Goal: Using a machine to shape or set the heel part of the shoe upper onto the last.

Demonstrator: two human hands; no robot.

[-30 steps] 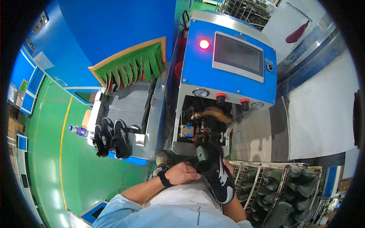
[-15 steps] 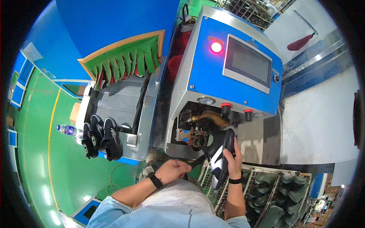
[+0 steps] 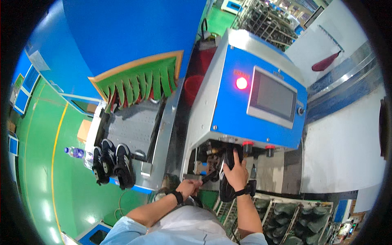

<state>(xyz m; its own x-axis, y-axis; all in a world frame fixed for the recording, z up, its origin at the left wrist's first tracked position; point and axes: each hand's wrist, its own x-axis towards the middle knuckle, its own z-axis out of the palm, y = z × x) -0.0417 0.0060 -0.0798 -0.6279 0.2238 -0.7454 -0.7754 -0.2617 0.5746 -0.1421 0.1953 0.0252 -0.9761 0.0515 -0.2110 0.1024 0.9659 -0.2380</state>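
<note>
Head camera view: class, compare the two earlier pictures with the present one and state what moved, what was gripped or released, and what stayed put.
The right hand has carried the black shoe up from near the lap until its toe sits in the opening under the blue machine; it keeps its grip. The left hand has shifted forward onto a dark lever at the machine's base. The red lamp stays lit, and the black shoes on the conveyor have not moved.

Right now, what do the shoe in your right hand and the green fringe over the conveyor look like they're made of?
The black shoe held by the right hand looks like matte fabric or synthetic leather on a paler, likely rubber, sole; its dull surface suggests this, but it is too small to be sure. The green fringe curtain looks like flexible plastic or rubber strips, hanging separately with a slight sheen.
</note>
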